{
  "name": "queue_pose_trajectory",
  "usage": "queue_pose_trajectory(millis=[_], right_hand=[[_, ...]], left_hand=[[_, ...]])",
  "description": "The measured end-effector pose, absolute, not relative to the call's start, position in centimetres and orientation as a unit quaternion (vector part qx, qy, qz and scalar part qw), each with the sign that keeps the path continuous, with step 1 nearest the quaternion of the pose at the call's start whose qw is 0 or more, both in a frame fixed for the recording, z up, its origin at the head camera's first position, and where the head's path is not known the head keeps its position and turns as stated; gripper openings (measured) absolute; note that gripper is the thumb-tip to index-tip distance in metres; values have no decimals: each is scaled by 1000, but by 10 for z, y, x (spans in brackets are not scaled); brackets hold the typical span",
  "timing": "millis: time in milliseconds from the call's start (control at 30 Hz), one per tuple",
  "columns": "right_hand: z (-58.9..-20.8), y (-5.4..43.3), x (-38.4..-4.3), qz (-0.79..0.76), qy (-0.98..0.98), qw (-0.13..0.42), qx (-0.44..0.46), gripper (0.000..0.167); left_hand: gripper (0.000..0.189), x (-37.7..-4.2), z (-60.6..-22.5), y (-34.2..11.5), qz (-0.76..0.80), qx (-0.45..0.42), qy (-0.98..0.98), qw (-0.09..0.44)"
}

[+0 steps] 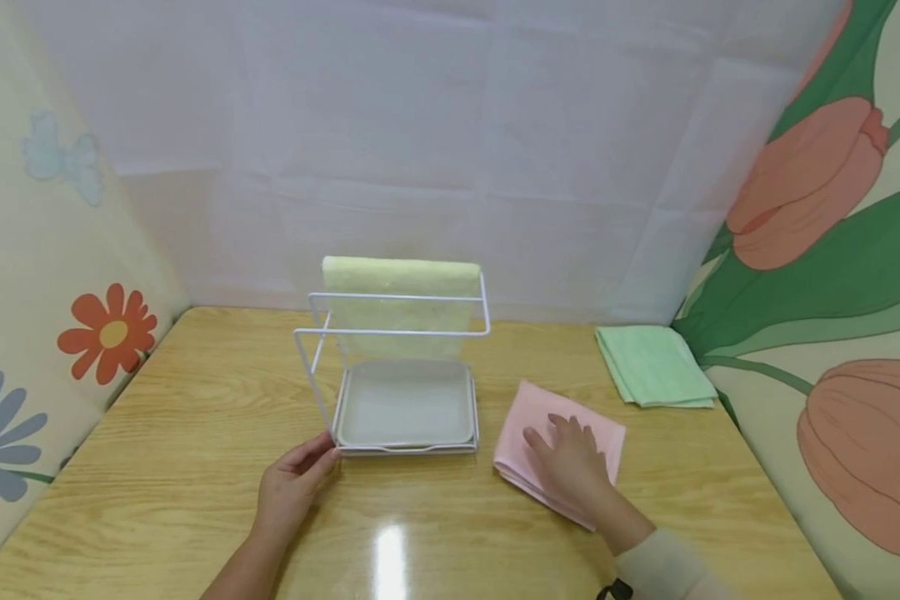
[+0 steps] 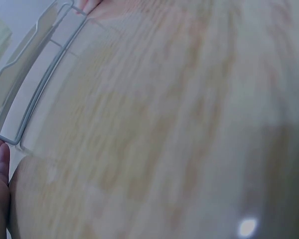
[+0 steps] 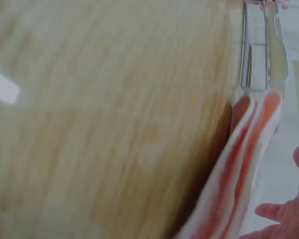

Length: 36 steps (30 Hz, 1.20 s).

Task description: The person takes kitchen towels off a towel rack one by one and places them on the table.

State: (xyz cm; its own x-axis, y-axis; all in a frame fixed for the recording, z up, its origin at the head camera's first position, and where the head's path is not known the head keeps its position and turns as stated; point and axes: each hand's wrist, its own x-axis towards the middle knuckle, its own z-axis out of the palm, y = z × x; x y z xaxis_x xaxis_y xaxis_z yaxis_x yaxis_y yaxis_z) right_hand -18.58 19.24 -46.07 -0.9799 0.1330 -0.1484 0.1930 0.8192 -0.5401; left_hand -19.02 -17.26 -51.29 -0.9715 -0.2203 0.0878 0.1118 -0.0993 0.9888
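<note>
A white wire rack (image 1: 390,334) with a pale tray (image 1: 408,404) in its base stands on the table. Over its rear bar hangs a yellow cloth (image 1: 401,279). My left hand (image 1: 292,483) pinches the rack's front left corner between thumb and fingers. To the right of the rack lies a folded pink cloth (image 1: 513,433), its layered edge showing in the right wrist view. My right hand (image 1: 573,467) is over this cloth with the fingers spread, overlapping it in the head view.
A folded green cloth (image 1: 656,367) lies at the back right of the wooden table (image 1: 195,400). A white sheet (image 1: 420,125) hangs behind the table, and walls with painted flowers (image 1: 112,333) flank both sides.
</note>
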Motion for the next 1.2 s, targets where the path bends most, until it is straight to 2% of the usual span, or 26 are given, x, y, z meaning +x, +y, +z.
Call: queue_pose_trajectory(millis=[233,533,900,1100,1200], right_hand=[[-473,181,-184,-250,957,114,95,80],[-483,195,-196,-198,973,112,49,85],[-485,228,-212,-198,973,98,-72,74],[-472,202,-189,-208,975,78,-29,61],[-463,184,-174,-213,973,86,8,58]], left_hand=[[23,-191,-512,-172,-742,46,-660,108],[23,-191,-512,-171,-730,52,-673,104],[23,-192,-512,-172,-729,56,-675,101],[23,-191,-512,-172,-736,60,-666,100],[24,-191,-512,-172,-742,56,-661,103]])
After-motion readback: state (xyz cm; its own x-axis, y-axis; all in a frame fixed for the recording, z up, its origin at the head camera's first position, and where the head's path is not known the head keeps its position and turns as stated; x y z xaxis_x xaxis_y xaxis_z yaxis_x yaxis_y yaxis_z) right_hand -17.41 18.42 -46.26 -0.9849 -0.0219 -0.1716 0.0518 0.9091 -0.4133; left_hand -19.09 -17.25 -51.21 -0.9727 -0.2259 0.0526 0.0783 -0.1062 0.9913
